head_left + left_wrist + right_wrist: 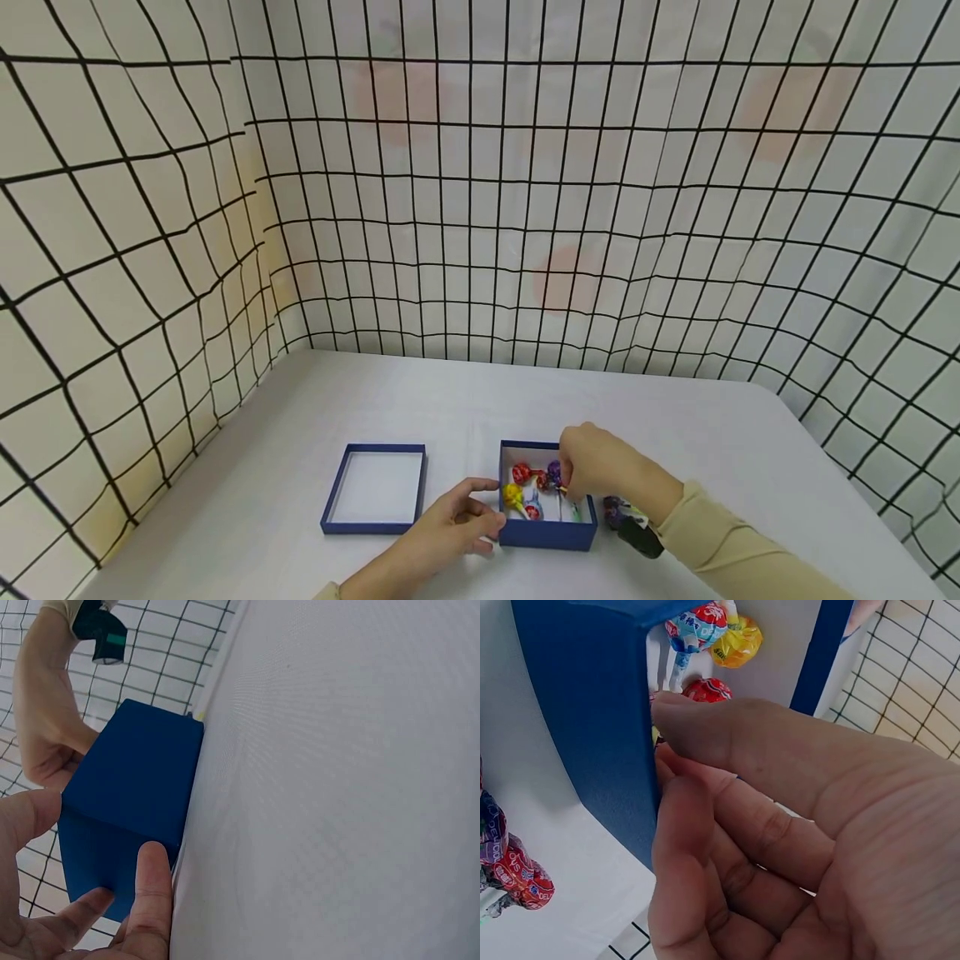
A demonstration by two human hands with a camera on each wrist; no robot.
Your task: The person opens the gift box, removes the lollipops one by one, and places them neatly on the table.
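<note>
A blue open box point(543, 536) with a white inside stands on the table and holds several wrapped lollipops, among them a red one point(521, 473), a yellow one point(513, 497) and a purple one point(554, 472). My left hand point(457, 523) is at the box's left side, its extended fingers touching the outer wall. Over the right wall, my right hand point(600, 460) reaches into the box. In the right wrist view its thumb and forefinger pinch a lollipop, mostly hidden, with a sliver of yellow point(655, 736) showing between them.
Left of the box lies a blue-rimmed lid point(375, 528), white inside up. More wrapped lollipops point(514, 866) lie on the white tablecloth right of the box, partly under the right forearm. Black netting point(487, 179) hangs behind and at both sides of the table.
</note>
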